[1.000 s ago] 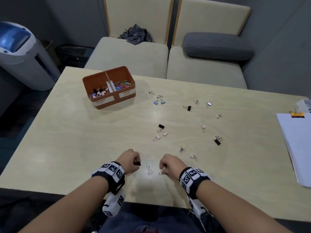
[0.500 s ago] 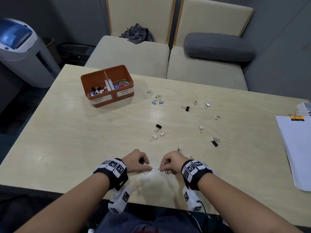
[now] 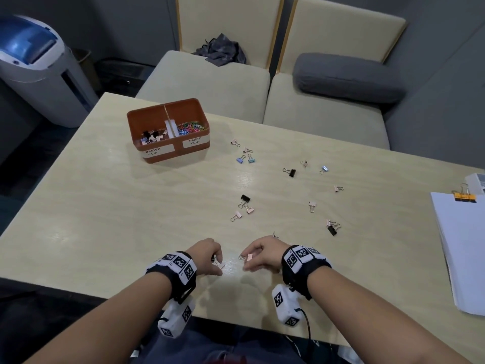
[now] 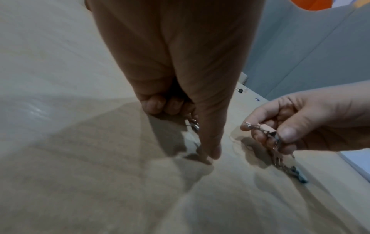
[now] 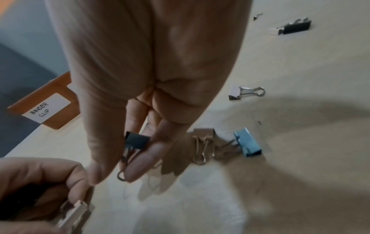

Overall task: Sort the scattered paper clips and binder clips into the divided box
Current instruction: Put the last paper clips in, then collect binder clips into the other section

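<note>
Pale wood surface [image 3: 105, 206] with scattered clips

Orange divided box [image 3: 157, 156] far left; binder clips [image 3: 245, 203] strewn mid-right; white paper stack [image 3: 467, 245] at right edge

- The table [image 3: 105, 206] fills the middle of the scene; two seats [image 3: 210, 82] stand side by side behind its far edge.
- The divided box [image 3: 154, 157] sits on the table at far left, binder clips in its left compartment, paper clips in its right.
- Loose binder clips [image 3: 245, 206] lie scattered on the table right of the box, from the far middle down toward the near edge.
- A stack of paper [image 3: 462, 245] lies at the table's right edge.
- The left hand [image 3: 207, 256] and the right hand [image 3: 262, 254] are side by side above the near edge, a little apart, each with a clip.
- A bin [image 3: 39, 72] stands on the floor, far left of the table.
- A cushion [image 3: 346, 77] lies on the right seat, a bundle of cloth [image 3: 223, 51] on the left one.
</note>
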`<state>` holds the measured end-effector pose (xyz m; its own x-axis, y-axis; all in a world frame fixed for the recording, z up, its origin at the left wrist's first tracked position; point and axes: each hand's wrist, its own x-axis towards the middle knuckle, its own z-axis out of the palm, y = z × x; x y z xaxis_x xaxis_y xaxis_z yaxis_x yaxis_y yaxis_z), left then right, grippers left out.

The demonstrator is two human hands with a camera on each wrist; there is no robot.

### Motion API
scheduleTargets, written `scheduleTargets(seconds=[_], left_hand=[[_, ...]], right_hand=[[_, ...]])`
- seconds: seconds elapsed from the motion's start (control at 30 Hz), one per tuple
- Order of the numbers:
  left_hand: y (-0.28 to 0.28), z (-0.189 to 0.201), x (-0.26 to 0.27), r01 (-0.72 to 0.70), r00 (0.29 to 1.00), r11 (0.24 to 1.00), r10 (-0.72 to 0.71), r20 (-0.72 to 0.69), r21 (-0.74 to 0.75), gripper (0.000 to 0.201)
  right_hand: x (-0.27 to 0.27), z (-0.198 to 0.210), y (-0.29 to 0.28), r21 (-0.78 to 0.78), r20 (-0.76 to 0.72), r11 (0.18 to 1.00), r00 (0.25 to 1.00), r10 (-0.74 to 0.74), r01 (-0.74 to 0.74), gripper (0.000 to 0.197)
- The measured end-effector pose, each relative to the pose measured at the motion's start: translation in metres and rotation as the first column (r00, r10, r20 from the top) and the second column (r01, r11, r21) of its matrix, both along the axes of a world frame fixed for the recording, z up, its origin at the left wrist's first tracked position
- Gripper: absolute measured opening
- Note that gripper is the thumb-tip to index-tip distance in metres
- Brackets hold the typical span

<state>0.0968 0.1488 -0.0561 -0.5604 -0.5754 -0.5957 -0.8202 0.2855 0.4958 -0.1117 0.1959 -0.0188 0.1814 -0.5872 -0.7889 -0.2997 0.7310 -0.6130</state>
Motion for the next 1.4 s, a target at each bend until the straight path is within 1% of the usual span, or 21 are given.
scheduleTargets(seconds=[0.07,0.13,0.23,0.3,0.37,0.47,0.6,0.67,0.77,0.8,0.83,0.9,0.97,1.03,1.07,1.1,1.13,1.2,1.27,1.33,1.4], left_hand=[[-0.005,0.005,0.004,-0.067,0.998,0.998,0.068,-0.017,0.020,0.027],[-0.012,0.014,0.008,-0.149,0.987,0.987,0.152,-0.048,0.055,0.024],[-0.030,0.035,0.019,-0.241,0.968,0.964,0.248,-0.047,0.112,0.020],[-0.047,0.050,0.029,-0.286,0.954,0.947,0.295,-0.048,0.143,0.020],[-0.064,0.064,0.043,-0.373,0.916,0.910,0.392,-0.081,0.183,0.021],[-0.097,0.085,0.065,-0.482,0.841,0.845,0.520,-0.150,0.231,0.018],[-0.151,0.111,0.095,-0.598,0.700,0.736,0.673,-0.241,0.317,0.012],[-0.180,0.123,0.106,-0.630,0.633,0.698,0.716,-0.294,0.341,0.010],[-0.219,0.138,0.112,-0.674,0.482,0.632,0.769,-0.421,0.383,0.010],[-0.231,0.141,0.114,-0.698,0.447,0.618,0.770,-0.456,0.361,0.010],[-0.242,0.140,0.115,-0.728,0.437,0.612,0.761,-0.481,0.307,0.010],[-0.261,0.136,0.117,-0.773,0.476,0.617,0.717,-0.510,0.146,0.011],[-0.272,0.131,0.118,-0.787,0.535,0.617,0.676,-0.507,-0.008,0.011],[-0.277,0.126,0.119,-0.776,0.586,0.623,0.653,-0.480,-0.098,0.008],[-0.279,0.122,0.120,-0.764,0.611,0.633,0.646,-0.457,-0.127,0.014],[-0.280,0.118,0.122,-0.749,0.636,0.645,0.638,-0.434,-0.151,0.020],[-0.278,0.116,0.125,-0.743,0.648,0.647,0.632,-0.425,-0.170,0.023],[-0.272,0.115,0.131,-0.745,0.646,0.636,0.615,-0.452,-0.201,0.016],[-0.259,0.110,0.137,-0.736,0.652,0.646,0.599,-0.465,-0.202,0.008],[-0.240,0.099,0.142,-0.677,0.721,0.710,0.587,-0.369,-0.194,0.019],[-0.219,0.079,0.145,-0.590,0.804,0.790,0.557,-0.208,-0.166,0.029]], right_hand=[[0.001,0.000,-0.007,-0.021,-0.021,1.000,1.000,0.014,-0.015,0.031],[0.005,0.000,-0.015,-0.031,-0.034,1.000,0.999,-0.001,-0.001,0.027],[0.017,0.010,-0.034,-0.042,0.023,0.998,0.999,-0.047,0.048,0.021],[0.026,0.017,-0.051,-0.055,0.026,0.998,1.000,0.010,-0.009,0.020],[0.038,0.025,-0.073,-0.072,0.019,0.994,0.997,0.080,-0.078,0.014],[0.058,0.037,-0.113,-0.126,-0.010,0.988,0.996,0.092,-0.092,0.014],[0.085,0.057,-0.175,-0.233,0.002,0.970,0.997,0.077,-0.075,0.019],[0.100,0.068,-0.206,-0.312,0.014,0.949,0.999,0.043,-0.037,0.019],[0.122,0.081,-0.248,-0.439,0.022,0.898,0.999,-0.026,0.034,0.011],[0.129,0.084,-0.261,-0.474,0.018,0.879,0.998,-0.057,0.059,0.010],[0.136,0.085,-0.272,-0.501,0.014,0.861,0.996,-0.092,0.087,0.011],[0.149,0.087,-0.290,-0.550,-0.001,0.823,0.985,-0.172,0.144,0.015],[0.160,0.084,-0.303,-0.595,-0.036,0.787,0.973,-0.228,0.163,0.010],[0.171,0.080,-0.312,-0.622,-0.060,0.768,0.969,-0.240,0.152,0.009],[0.176,0.076,-0.317,-0.624,-0.059,0.767,0.969,-0.242,0.153,0.007],[0.180,0.074,-0.321,-0.624,-0.060,0.768,0.971,-0.230,0.143,0.003],[0.183,0.070,-0.324,-0.622,-0.078,0.774,0.975,-0.209,0.116,0.009],[0.185,0.065,-0.326,-0.624,-0.155,0.781,0.976,-0.152,0.023,0.023],[0.182,0.063,-0.322,-0.638,-0.165,0.770,0.976,-0.144,0.006,0.021],[0.175,0.065,-0.309,-0.642,-0.114,0.764,0.979,-0.172,0.059,0.014],[0.162,0.065,-0.290,-0.645,-0.112,0.762,0.979,-0.172,0.060,0.008]])
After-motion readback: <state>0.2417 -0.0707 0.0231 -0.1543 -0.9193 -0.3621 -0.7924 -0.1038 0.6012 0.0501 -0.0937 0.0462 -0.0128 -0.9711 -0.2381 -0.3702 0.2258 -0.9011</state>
